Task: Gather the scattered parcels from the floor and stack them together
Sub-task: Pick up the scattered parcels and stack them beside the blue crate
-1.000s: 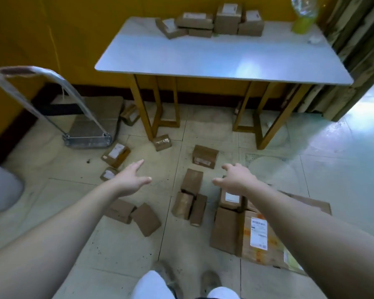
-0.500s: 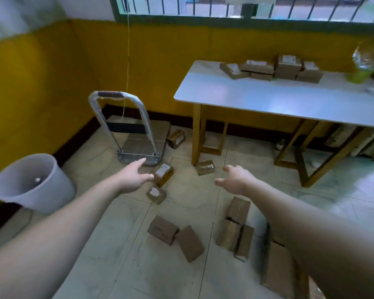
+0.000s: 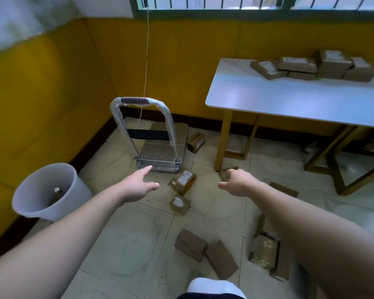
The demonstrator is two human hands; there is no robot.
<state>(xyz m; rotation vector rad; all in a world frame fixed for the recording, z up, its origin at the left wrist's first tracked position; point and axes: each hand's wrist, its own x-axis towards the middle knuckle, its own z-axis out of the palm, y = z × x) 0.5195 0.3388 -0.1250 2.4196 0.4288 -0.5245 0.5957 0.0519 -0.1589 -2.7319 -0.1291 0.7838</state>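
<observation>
Several brown cardboard parcels lie scattered on the tiled floor. A labelled parcel [image 3: 183, 180] and a smaller one [image 3: 179, 204] lie between my hands. Two plain ones [image 3: 190, 244] [image 3: 221, 258] sit near my feet, and another [image 3: 195, 142] lies beside the cart. My left hand [image 3: 138, 186] reaches forward over the floor, fingers straight, holding nothing. My right hand [image 3: 238, 182] is stretched out with loosely curled fingers, empty. More parcels [image 3: 264, 247] lie under my right forearm, partly hidden.
A folding platform cart [image 3: 162, 150] stands by the yellow wall. To the left is a white bucket [image 3: 45, 193]. A white-topped table [image 3: 289, 100] at the right carries a pile of parcels [image 3: 315, 66]. A thin cord [image 3: 146, 61] hangs from the window.
The view has swung left and up: the cart, bucket and window have come into sight, the table has slid right. Both hands stay stretched out and empty.
</observation>
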